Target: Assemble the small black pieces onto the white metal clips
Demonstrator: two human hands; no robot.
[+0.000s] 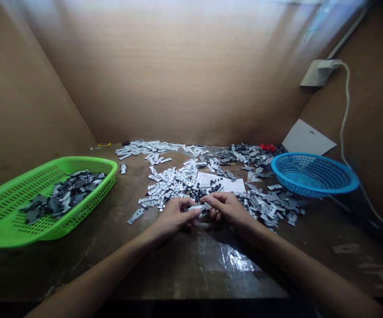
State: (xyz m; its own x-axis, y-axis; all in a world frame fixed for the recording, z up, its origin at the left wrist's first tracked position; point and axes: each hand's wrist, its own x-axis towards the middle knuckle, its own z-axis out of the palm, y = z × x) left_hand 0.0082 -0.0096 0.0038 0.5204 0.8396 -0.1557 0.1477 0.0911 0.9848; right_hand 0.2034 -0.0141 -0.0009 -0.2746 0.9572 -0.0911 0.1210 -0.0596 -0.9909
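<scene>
Near the middle of the table, my left hand (178,213) pinches one end of a small flat metal piece (198,207). My right hand (226,206) has its thumb and fingers closed on the other end of the same piece. Fingers cover much of it, so its full shape is hidden. Just beyond my hands lie small black parts (202,191), scattered over and beside a white paper sheet (234,184). White-silver metal pieces (171,182) are heaped to the left of them, and greyer metal pieces (271,204) spread out on the right.
A green basket (107,194) holding dark grey pieces stands at the left. On the right is a blue basket (313,190), with a white card (305,137) and a red item (267,147) behind it. A cable (345,119) hangs from a socket (320,73). Wooden walls enclose the table.
</scene>
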